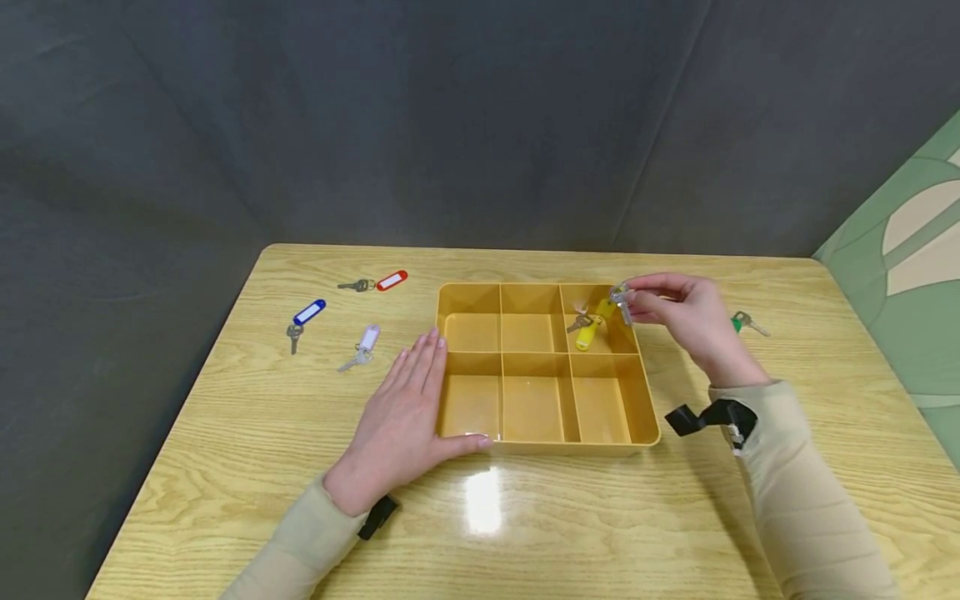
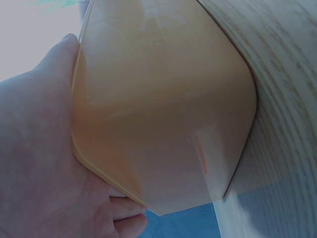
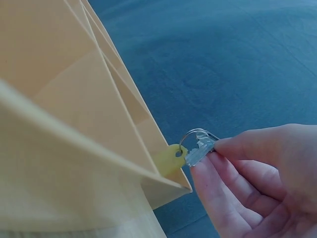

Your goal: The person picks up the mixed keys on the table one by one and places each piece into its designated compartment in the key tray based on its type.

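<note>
A yellow box with several compartments stands on the table. Thumb and fingers of my right hand pinch a metal key on a ring. The yellow tag on that ring hangs at the box's back right corner, over the compartment there. Inside this compartment lies another key with a yellow tag. My left hand rests on the box's front left corner with fingers straight, along the left rim, and its thumb on the front rim.
Left of the box lie keys with a red tag, a blue tag and a lilac tag. Behind my right wrist is a key with a partly hidden green tag. A dark cloth hangs behind the table.
</note>
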`<state>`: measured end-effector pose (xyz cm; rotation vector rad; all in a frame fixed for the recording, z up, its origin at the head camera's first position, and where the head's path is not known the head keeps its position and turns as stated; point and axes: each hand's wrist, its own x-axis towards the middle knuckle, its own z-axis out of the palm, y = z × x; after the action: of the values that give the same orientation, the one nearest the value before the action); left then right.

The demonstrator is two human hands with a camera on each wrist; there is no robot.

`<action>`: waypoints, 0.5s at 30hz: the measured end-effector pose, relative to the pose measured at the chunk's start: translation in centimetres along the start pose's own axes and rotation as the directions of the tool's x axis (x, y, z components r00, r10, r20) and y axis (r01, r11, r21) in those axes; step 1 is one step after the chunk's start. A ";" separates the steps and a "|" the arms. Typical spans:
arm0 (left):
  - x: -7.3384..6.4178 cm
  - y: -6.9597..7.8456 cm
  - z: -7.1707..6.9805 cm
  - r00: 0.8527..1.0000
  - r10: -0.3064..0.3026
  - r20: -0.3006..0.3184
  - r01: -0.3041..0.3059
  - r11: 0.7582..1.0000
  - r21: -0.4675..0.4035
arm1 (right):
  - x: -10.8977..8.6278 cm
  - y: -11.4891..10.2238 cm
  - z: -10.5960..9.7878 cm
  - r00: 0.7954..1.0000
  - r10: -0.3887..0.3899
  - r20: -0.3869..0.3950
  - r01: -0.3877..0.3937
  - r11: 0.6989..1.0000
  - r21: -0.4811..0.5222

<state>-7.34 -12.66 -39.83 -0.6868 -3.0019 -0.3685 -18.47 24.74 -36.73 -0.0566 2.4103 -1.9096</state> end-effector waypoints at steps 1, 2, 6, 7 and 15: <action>0.0 0.0 0.0 1.000 0.000 -0.003 0.000 1.000 -0.001 | 0.0 0.1 0.0 1.000 -0.001 0.005 0.001 1.000 0.002; 0.0 0.0 0.0 1.000 0.000 -0.004 0.000 1.000 -0.002 | 0.1 0.2 0.0 1.000 -0.001 0.008 0.001 1.000 0.005; 0.0 0.0 0.1 1.000 0.004 -0.012 -0.004 1.000 -0.005 | 0.2 0.3 0.1 1.000 -0.004 0.029 0.003 1.000 0.029; 0.0 -0.1 0.1 1.000 0.004 -0.011 -0.005 1.000 -0.008 | 0.2 0.4 0.1 0.999 -0.005 0.036 0.003 0.999 0.036; 0.0 -0.1 0.1 1.000 0.018 -0.016 -0.019 1.000 -0.005 | 0.4 0.5 0.3 0.999 -0.007 0.053 0.006 1.000 0.016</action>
<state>-7.42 -12.74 -39.97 -0.7080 -2.9782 -0.3792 -18.85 24.57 -37.27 -0.1131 2.3638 -1.9042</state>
